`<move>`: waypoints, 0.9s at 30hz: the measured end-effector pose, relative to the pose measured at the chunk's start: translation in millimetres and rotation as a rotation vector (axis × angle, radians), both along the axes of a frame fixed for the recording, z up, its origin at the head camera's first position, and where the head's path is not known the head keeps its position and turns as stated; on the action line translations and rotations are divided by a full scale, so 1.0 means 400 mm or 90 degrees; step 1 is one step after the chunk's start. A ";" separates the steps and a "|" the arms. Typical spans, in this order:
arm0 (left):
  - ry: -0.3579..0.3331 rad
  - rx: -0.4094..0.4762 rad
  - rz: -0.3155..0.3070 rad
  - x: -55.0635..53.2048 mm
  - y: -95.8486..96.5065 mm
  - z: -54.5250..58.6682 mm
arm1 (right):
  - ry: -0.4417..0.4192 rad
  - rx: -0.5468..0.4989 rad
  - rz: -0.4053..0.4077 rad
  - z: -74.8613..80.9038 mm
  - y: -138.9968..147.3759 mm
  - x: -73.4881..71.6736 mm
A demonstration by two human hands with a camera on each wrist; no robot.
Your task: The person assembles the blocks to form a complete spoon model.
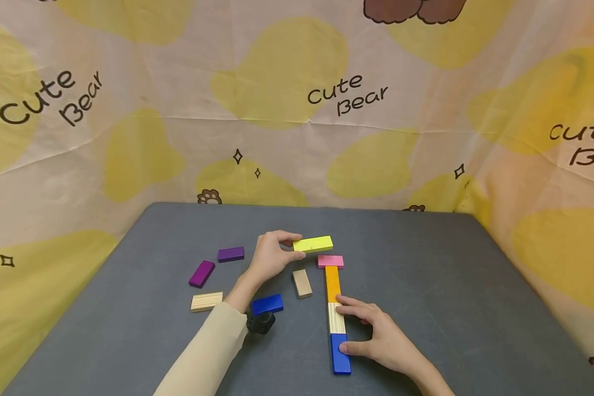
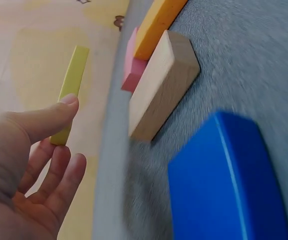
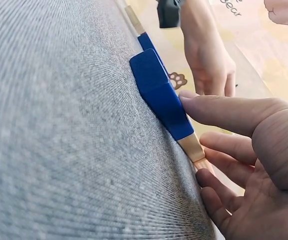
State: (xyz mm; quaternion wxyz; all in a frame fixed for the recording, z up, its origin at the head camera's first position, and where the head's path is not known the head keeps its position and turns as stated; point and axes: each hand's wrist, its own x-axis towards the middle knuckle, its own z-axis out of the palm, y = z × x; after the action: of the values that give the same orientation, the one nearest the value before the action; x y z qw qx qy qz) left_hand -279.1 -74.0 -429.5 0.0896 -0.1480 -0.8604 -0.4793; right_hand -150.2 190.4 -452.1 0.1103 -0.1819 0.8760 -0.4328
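Observation:
My left hand [image 1: 269,253] pinches one end of a yellow block [image 1: 313,243] between thumb and fingers, holding it up behind a pink block [image 1: 330,262]. The pink block lies crosswise at the far end of a straight row. From it toward me run an orange block [image 1: 333,283], a pale wooden block [image 1: 336,318] and a blue block [image 1: 341,355]. Along the row's right side rests my right hand [image 1: 383,338], its thumb on the blue block and its fingertips by the pale wooden one. In the left wrist view the yellow block [image 2: 74,72] stands out past the thumb.
Left of the row lie a beige block [image 1: 302,284] and another blue block [image 1: 267,304], near the left forearm. Farther left are two purple blocks [image 1: 201,274] and a striped wooden block [image 1: 207,301]. A patterned cloth [image 1: 287,110] hangs behind the grey table [image 1: 450,275].

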 end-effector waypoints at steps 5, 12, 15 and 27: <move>-0.034 0.012 0.005 -0.027 0.044 -0.010 | 0.002 -0.005 0.005 0.002 0.001 -0.001; -0.061 0.036 0.020 -0.038 0.090 -0.037 | -0.012 -0.005 -0.002 0.004 0.001 -0.003; -0.055 0.042 0.023 -0.039 0.100 -0.044 | -0.016 -0.004 -0.003 0.005 0.002 -0.003; -0.075 0.005 0.023 -0.039 0.102 -0.046 | -0.008 -0.002 0.001 0.003 0.002 -0.001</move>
State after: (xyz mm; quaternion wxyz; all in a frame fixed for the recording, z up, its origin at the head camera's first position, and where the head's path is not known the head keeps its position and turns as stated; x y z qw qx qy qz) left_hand -294.6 -33.4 -447.8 0.0481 -0.1040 -0.8647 -0.4890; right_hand -150.7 191.3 -450.8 0.1161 -0.1800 0.8743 -0.4355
